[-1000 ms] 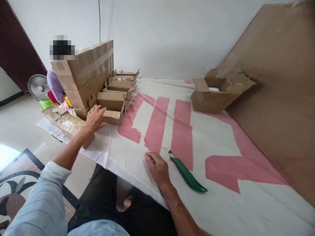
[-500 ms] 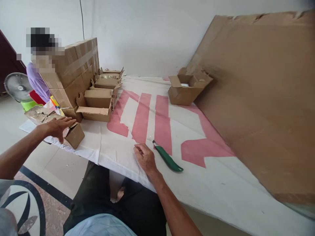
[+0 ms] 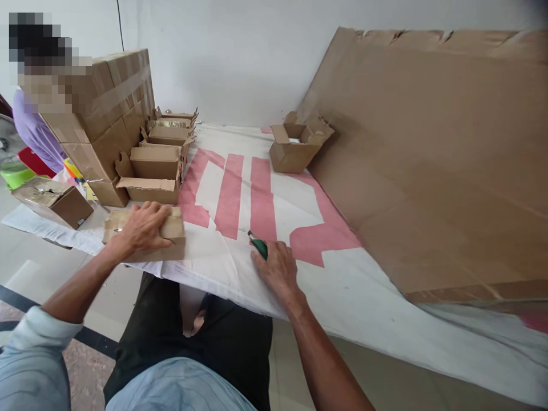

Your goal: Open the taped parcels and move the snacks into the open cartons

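Near the front edge of the cloth-covered surface, in the head view, grips a taped box from above with the left hand, fingers and thumb spread across its top. Covers the back part of a green-handled tool with the right hand, palm down and fingers bent, with its tip pointing up and left; cannot tell whether closed firmly around it. To the left of the held box, shows another taped box by the surface's edge. Just beyond the held box, shows an open box with flaps up, and behind that more open boxes in a row beside a tall stack of boxes. Farther right, shows a small open box with something white inside, near a large cardboard panel leaning at a slant. At far left, shows a person in purple behind the stack.
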`<state>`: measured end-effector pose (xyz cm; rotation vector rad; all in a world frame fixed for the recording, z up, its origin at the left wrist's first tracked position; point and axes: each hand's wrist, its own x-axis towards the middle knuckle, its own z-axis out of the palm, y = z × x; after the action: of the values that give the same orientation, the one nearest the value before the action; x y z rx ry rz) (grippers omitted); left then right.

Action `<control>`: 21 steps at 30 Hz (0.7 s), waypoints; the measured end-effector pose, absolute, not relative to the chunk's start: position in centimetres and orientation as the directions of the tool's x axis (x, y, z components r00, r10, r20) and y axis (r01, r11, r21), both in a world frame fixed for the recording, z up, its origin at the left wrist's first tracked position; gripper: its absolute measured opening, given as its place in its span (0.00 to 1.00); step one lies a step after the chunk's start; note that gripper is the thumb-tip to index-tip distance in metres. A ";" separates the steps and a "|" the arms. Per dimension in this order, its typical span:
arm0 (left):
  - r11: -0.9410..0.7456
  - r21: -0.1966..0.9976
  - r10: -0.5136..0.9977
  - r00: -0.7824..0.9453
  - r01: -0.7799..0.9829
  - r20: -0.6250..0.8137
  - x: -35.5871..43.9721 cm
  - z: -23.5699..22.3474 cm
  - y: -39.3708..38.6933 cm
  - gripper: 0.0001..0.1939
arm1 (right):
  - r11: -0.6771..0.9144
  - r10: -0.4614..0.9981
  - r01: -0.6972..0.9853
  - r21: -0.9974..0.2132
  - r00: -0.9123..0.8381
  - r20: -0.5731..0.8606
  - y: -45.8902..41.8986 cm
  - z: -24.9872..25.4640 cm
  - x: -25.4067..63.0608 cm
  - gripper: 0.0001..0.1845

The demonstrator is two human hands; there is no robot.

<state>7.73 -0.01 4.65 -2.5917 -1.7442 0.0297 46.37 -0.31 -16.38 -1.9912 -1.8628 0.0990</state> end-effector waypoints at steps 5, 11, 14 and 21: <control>-0.419 0.048 0.907 0.416 0.907 0.062 16.3 2.9 0.1 0.40 | -0.119 0.978 0.953 -0.280 0.161 0.135 -0.8 -16.3 47.0 0.19; -0.378 0.367 0.895 0.234 0.850 0.380 9.9 2.6 -0.7 0.18 | -0.085 0.976 0.933 -0.349 0.149 0.159 -1.3 -16.5 48.7 0.09; -0.218 0.556 0.927 -0.008 0.802 0.375 4.7 1.6 -1.8 0.12 | -0.132 0.963 0.854 -0.503 0.230 0.140 -1.3 -16.0 48.6 0.09; -0.114 0.916 0.986 -0.071 0.384 0.152 3.1 -1.4 -3.2 0.17 | 0.066 0.977 0.167 -0.984 0.189 0.098 -1.5 -10.8 41.9 0.26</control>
<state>3.14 -3.23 -1.45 -2.4100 -2.3357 -1.8278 41.87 -1.47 -10.82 -1.3500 -1.2125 0.9216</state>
